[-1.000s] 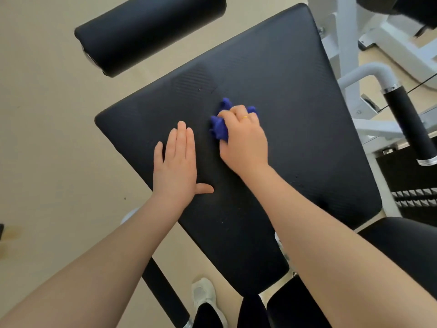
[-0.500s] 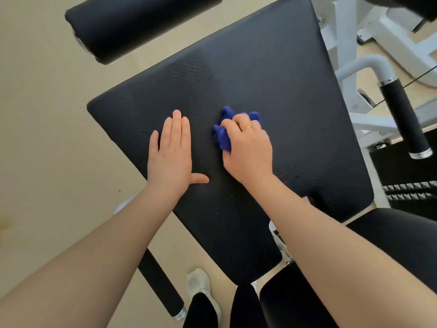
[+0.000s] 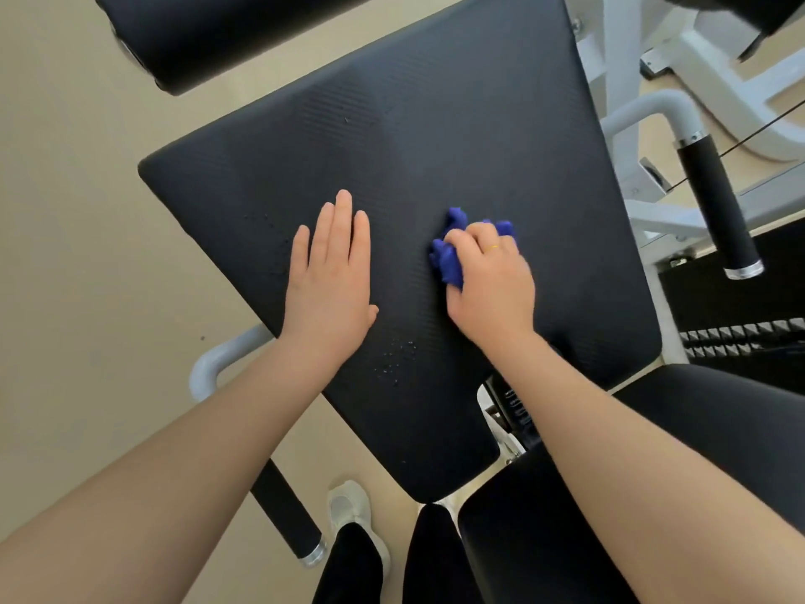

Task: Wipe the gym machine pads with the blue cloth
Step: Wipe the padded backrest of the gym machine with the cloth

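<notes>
Right hand (image 3: 490, 281), fist closed on blue cloth (image 3: 448, 259), had slid right across back pad (image 3: 435, 137); left hand (image 3: 329, 276) flat, empty. Mid-wipe; droplets (image 3: 394, 357), seemingly spray, wanted wiping next.

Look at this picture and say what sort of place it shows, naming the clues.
Most likely a gym. A large black padded bench pad, a cylindrical roller pad above it, and a white machine frame with a black-gripped handle point to exercise equipment.

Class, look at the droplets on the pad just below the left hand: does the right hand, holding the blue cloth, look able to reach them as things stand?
Probably yes. The right hand presses the blue cloth on the same pad, and bare pad lies between it and the droplets; the flat left hand sits above them, not across the path.
</notes>
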